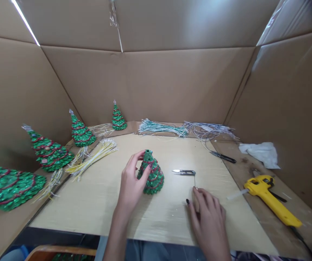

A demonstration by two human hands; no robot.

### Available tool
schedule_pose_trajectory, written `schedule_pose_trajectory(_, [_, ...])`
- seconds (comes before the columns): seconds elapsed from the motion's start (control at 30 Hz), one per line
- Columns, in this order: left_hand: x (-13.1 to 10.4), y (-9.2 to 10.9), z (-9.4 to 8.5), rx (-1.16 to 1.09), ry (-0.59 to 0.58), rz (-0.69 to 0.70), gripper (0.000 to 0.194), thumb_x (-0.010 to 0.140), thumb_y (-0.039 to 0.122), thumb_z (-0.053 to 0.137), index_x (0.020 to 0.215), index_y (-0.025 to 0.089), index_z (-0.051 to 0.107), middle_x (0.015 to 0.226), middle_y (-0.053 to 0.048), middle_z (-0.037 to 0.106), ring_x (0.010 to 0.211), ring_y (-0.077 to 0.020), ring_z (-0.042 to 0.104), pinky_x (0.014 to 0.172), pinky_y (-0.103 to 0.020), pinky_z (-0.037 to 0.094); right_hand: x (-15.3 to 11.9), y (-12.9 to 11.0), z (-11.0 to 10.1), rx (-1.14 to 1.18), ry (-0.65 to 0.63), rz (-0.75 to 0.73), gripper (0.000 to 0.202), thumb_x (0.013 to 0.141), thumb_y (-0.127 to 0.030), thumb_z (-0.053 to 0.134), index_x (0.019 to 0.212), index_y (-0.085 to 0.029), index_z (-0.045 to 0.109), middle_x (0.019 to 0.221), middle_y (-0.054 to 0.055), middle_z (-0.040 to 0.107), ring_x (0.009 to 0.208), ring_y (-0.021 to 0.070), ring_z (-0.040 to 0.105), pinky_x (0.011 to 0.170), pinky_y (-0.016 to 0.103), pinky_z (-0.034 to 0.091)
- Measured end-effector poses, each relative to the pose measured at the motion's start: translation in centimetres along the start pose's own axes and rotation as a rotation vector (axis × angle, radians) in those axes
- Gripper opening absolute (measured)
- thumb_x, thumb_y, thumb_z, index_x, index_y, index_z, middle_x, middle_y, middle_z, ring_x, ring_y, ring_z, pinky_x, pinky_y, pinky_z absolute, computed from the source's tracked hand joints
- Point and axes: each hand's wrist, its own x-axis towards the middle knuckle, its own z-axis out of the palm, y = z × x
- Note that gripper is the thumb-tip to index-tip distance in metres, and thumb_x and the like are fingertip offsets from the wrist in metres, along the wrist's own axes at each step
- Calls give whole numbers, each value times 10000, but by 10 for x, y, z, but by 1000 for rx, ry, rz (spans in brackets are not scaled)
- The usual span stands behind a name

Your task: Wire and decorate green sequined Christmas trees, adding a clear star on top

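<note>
A small green Christmas tree figure (154, 177) with dark red garlands stands upright on the pale board, a hole at its top. My left hand (134, 179) is closed around its upper part, thumb in front and fingers behind. My right hand (209, 217) rests low on the board to the right, its thumb apart from the forefinger. The forefinger's tip touches the end of a thin pale strip (195, 180). That strip reaches up to the thread snips (184, 172), which lie with their blades pointing left.
Several taller green trees (81, 132) stand along the left and back. Yellow-white wires (92, 157), green wires (163, 128) and purplish wires (210, 128) lie bundled. Rightward are dark snips (223, 157), a white cloth (261, 154) and a yellow glue gun (272, 203). Cardboard walls (183, 83) surround the board.
</note>
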Motion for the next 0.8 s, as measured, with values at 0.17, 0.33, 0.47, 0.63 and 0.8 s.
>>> schedule_pose_trajectory(0.17, [-13, -1, -3, -46, -33, -51, 370, 907, 297, 643, 1275, 292, 600, 1264, -25, 669, 1151, -192, 608, 861, -304, 462, 3, 0, -4, 14, 2, 25, 480, 1049, -464, 334, 1275, -133, 596, 1291, 187, 596, 1184, 363, 522, 944, 521, 457])
schedule_pose_trajectory(0.33, [-21, -16, -2, -202, -72, -110, 427, 912, 335, 663, 1330, 298, 591, 1384, -28, 634, 1271, -206, 578, 1073, -355, 422, 3, 1, -7, 63, -11, 17, 402, 1035, -416, 395, 1274, -164, 595, 1295, 175, 584, 1206, 361, 501, 978, 537, 455])
schedule_pose_trajectory(0.47, [-24, -17, 4, -187, -9, -117, 415, 895, 309, 683, 1305, 295, 614, 1333, -33, 660, 1184, -216, 623, 977, -347, 479, 4, 1, -7, 87, -17, 13, 370, 1022, -380, 430, 1267, -162, 601, 1281, 175, 585, 1201, 360, 497, 985, 550, 454])
schedule_pose_trajectory(0.63, [-30, 3, 21, 18, 143, -62, 397, 863, 234, 708, 1247, 289, 624, 1240, -31, 685, 1115, -227, 643, 923, -345, 483, 4, 2, -8, 129, 8, 20, 359, 1013, -373, 455, 1255, -157, 609, 1266, 174, 596, 1196, 356, 499, 998, 554, 446])
schedule_pose_trajectory(0.8, [-43, 17, 33, 240, 303, 0, 426, 837, 296, 751, 1239, 246, 618, 1146, -73, 674, 1055, -287, 656, 912, -419, 490, 5, 3, -10, 152, 25, 19, 338, 1006, -338, 471, 1240, -141, 615, 1259, 173, 601, 1205, 350, 493, 1015, 544, 429])
